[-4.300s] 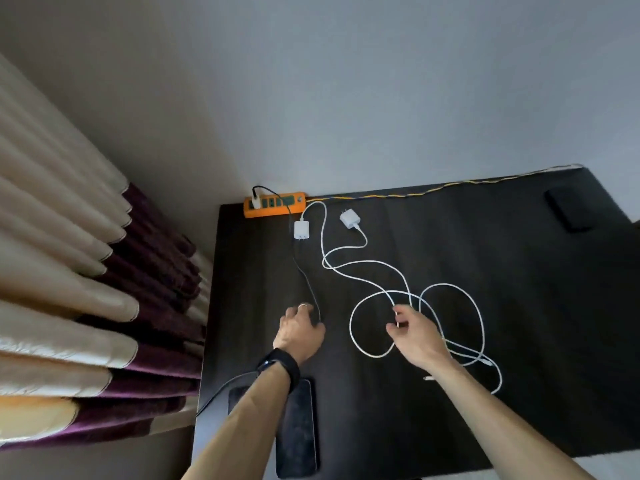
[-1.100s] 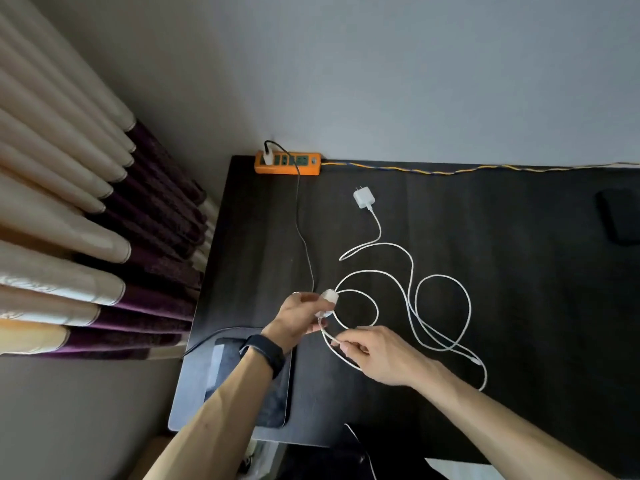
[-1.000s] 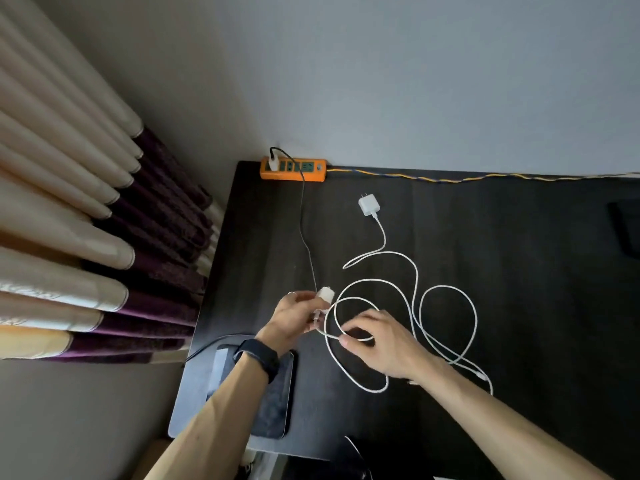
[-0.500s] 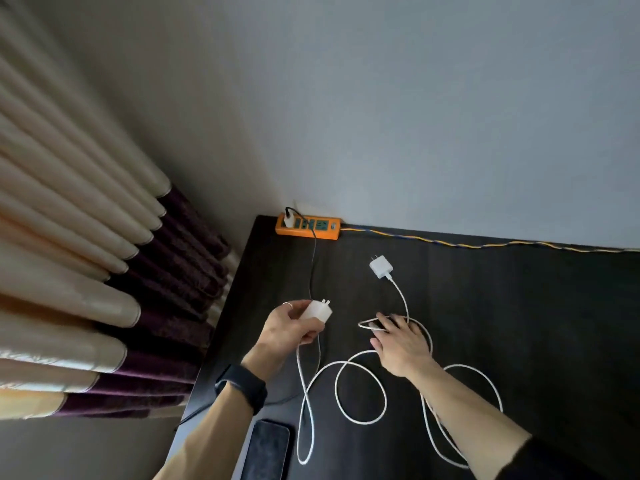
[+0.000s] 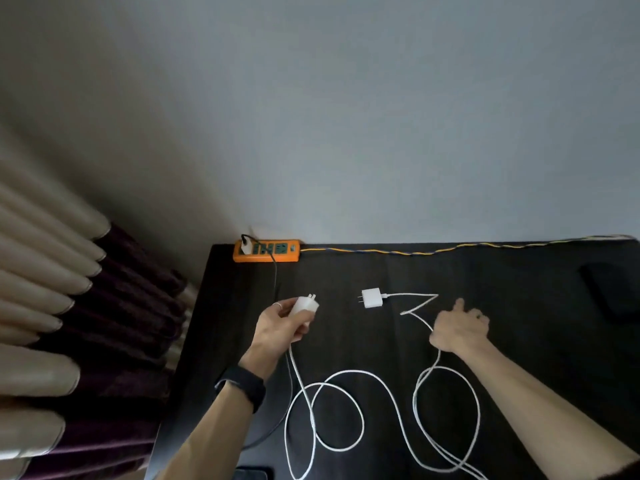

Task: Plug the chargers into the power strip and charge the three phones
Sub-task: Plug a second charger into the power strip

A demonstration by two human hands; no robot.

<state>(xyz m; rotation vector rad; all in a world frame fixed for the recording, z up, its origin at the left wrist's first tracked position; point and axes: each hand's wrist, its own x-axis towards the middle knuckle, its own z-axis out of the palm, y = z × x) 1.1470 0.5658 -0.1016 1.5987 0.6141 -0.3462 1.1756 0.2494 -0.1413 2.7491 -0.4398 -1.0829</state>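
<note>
An orange power strip (image 5: 266, 251) lies at the table's far left corner, with one white plug and its black cable in the leftmost socket. My left hand (image 5: 281, 328) grips a white charger (image 5: 305, 304), prongs pointing up toward the strip, its white cable (image 5: 311, 407) trailing down in loops. A second white charger (image 5: 371, 298) lies flat on the table, prongs left. My right hand (image 5: 459, 329) is closed on that charger's white cable (image 5: 414, 308). One dark phone (image 5: 611, 287) lies at the far right; another phone's edge (image 5: 251, 474) shows at the bottom.
The dark table (image 5: 502, 271) stands against a grey wall. A yellow and blue braided cord (image 5: 433, 250) runs along its back edge from the strip. Beige and purple curtains (image 5: 69, 306) hang close to the table's left side.
My left hand has lifted the white charger and carried it toward the strip. My right hand slid right along the second cable, pulling it straight, and that charger has turned its prongs leftward.
</note>
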